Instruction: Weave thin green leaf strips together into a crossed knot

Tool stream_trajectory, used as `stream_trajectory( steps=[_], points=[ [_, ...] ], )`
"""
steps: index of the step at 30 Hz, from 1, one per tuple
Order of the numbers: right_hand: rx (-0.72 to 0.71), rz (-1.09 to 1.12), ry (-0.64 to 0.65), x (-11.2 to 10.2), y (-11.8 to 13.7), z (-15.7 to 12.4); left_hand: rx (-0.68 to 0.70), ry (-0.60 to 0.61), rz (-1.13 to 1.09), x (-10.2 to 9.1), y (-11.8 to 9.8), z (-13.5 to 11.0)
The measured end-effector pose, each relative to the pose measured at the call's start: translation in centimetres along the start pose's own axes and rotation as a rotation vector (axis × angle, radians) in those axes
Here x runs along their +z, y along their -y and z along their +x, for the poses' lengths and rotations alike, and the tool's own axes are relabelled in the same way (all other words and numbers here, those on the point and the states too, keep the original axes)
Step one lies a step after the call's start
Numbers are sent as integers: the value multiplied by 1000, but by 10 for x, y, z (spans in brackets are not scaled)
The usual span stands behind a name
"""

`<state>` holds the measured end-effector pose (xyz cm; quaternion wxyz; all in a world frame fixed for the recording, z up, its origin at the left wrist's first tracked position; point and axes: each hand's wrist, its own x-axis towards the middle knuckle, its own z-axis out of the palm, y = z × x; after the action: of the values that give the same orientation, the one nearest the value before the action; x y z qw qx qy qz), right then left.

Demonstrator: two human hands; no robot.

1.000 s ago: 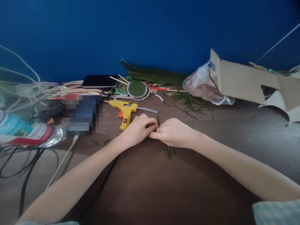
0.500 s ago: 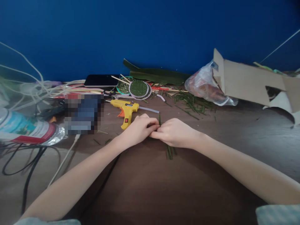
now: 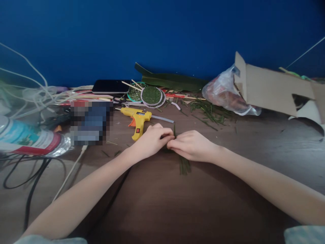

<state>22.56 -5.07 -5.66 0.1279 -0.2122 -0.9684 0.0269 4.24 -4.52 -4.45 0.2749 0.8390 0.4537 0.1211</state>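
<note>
My left hand (image 3: 158, 139) and my right hand (image 3: 193, 145) meet fingertip to fingertip over the middle of the table. Both are closed around narrow green leaf strips (image 3: 185, 166), whose ends poke out below my right hand and upward between the fingers. How the strips cross inside my grip is hidden. Just left of my left hand lies a yellow glue gun (image 3: 138, 120) with a glue stick (image 3: 162, 118) sticking out of its back. Beyond my hands, a pile of cut leaf strips (image 3: 210, 113) lies loose.
Along the blue wall are a long leaf (image 3: 172, 81), round leaf-covered pieces (image 3: 152, 96) and a dark phone (image 3: 111, 86). A plastic bag (image 3: 225, 93) and cardboard box (image 3: 271, 88) stand right. On the left are a bottle (image 3: 30, 137), a blurred-out device (image 3: 91, 122) and cables (image 3: 33, 189).
My right hand has shifted slightly right, its fingers drawn a little away from the left ones. My left hand keeps nearly the same place and pinch.
</note>
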Motion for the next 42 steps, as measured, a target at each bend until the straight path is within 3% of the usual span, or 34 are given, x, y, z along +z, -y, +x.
stream_trajectory(
  steps=[8, 18, 27, 42],
  points=[
    [229, 187, -5, -7, -1, -8, 50, 5, -25, 0, 0, -2],
    [173, -108, -87, 2, 15, -6, -26, -16, 44, 1, 0, 1],
    [345, -20, -127, 12, 23, -9, -39, -3, 17, 0, -3, 1],
    [329, -27, -188, 16, 23, -11, -38, -13, -2, 1, -1, -1]
  ],
)
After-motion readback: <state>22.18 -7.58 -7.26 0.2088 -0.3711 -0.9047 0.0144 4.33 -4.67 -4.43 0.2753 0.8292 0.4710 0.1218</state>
